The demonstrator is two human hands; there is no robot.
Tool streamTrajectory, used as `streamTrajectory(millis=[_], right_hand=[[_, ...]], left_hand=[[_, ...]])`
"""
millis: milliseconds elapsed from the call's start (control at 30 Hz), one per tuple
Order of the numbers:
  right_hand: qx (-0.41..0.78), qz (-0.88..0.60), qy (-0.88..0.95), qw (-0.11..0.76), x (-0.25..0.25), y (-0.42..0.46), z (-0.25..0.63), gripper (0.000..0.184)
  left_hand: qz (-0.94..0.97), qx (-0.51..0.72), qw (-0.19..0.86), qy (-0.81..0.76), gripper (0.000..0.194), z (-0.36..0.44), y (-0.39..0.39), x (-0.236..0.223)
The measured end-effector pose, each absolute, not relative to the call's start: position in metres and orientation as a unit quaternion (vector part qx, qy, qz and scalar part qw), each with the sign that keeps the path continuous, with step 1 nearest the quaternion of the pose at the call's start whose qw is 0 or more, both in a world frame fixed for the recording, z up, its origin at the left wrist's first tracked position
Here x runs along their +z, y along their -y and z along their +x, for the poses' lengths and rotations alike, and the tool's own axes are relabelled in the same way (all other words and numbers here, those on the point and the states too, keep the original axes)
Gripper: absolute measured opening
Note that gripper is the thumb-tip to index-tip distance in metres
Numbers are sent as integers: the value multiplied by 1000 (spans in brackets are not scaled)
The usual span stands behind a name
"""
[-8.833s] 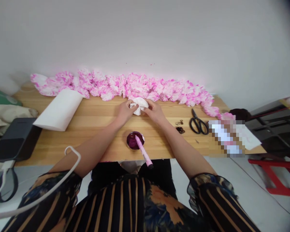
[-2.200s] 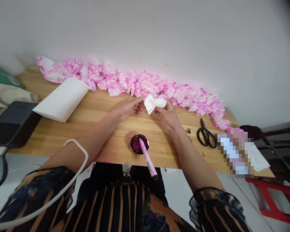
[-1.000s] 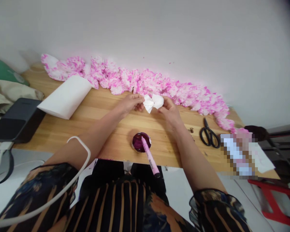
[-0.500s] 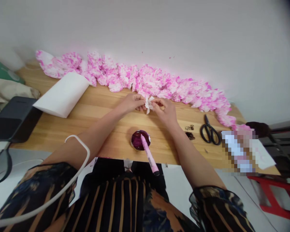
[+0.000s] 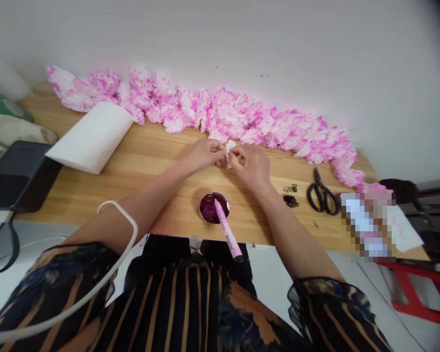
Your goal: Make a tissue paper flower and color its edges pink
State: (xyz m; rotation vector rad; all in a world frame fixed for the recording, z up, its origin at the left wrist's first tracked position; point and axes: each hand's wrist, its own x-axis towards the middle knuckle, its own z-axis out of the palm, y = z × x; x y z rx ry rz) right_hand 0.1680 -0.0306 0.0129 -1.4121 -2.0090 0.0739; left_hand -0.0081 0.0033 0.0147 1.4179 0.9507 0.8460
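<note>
A small crumpled piece of white tissue paper is pinched between my two hands, just in front of a long row of pink-and-white tissue flowers. My left hand grips its left side, fingers closed. From the right, my right hand pinches the other side with thumb and forefinger. Much of the tissue is covered by my fingers. Nearer my body, a round glass jar of dark purple liquid has a pink marker leaning in it, its black end sticking out past the table edge.
Black-handled scissors and small piles of dark bands lie right of my arm. A stack of white paper and a black box with a white cable stand left. A blurred-out object and a red stool are at right.
The white tissue had two fan-like ends spread out; now it is bunched smaller. My right hand has shifted inward, bringing the hands close together. The view has tipped slightly downward.
</note>
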Motion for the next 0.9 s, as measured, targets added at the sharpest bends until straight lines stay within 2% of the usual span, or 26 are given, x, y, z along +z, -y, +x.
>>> streamTrajectory(millis=[167, 400, 533, 700, 900], right_hand=[[146, -547, 724, 395, 10, 27, 171, 18], [304, -543, 596, 507, 3, 18, 179, 15], [312, -530, 606, 505, -2, 16, 179, 20], [287, -505, 660, 476, -5, 16, 174, 20], [253, -541, 670, 441, 0, 17, 174, 18]], left_hand=[[602, 367, 562, -433, 16, -8, -3, 16], [545, 385, 592, -452, 19, -13, -6, 22], [545, 379, 595, -454, 22, -12, -8, 21], [584, 355, 577, -447, 48, -9, -6, 22], [673, 325, 478, -461, 28, -6, -1, 22]])
